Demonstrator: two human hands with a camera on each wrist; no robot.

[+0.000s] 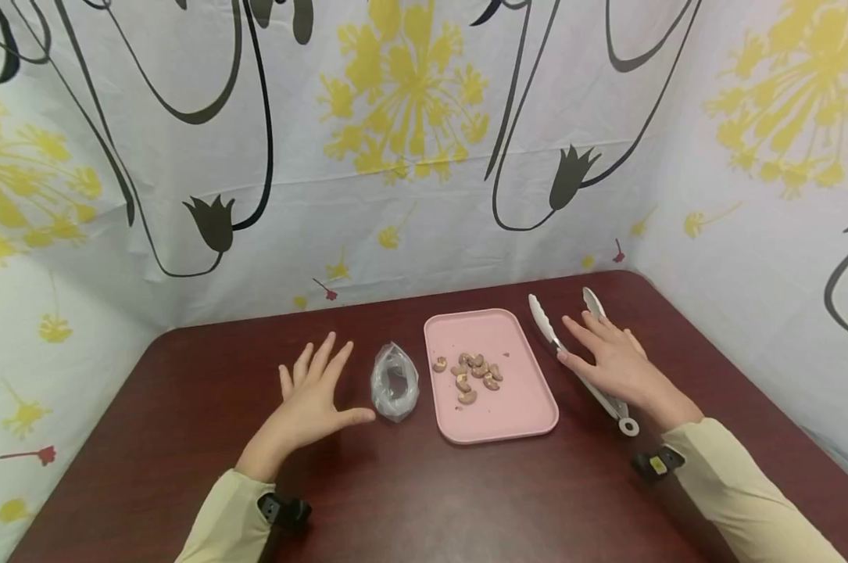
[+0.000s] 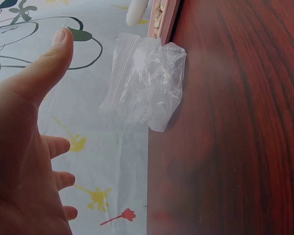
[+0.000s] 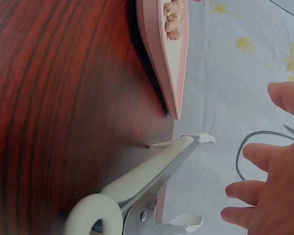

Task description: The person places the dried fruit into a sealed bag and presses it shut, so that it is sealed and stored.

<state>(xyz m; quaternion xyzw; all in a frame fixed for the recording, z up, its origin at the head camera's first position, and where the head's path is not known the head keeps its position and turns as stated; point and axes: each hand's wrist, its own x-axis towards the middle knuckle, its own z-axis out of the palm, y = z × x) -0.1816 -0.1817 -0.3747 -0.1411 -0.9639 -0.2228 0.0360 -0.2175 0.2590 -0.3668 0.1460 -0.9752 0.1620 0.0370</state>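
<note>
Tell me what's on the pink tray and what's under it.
On the pink tray lie a loose group of cashews, one apart near the left edge, and a few crumbs. The tray hides the tabletop beneath, so anything under it can't be seen.

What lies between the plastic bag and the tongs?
A pink tray with nuts on it lies between the plastic bag and the tongs, as the head view shows.

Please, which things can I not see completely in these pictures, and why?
Head view: part of the tongs, behind the right hand.
Left wrist view: part of the pink tray, cut off by the top edge.
Right wrist view: part of the tongs' ring, cut off by the bottom edge.
</note>
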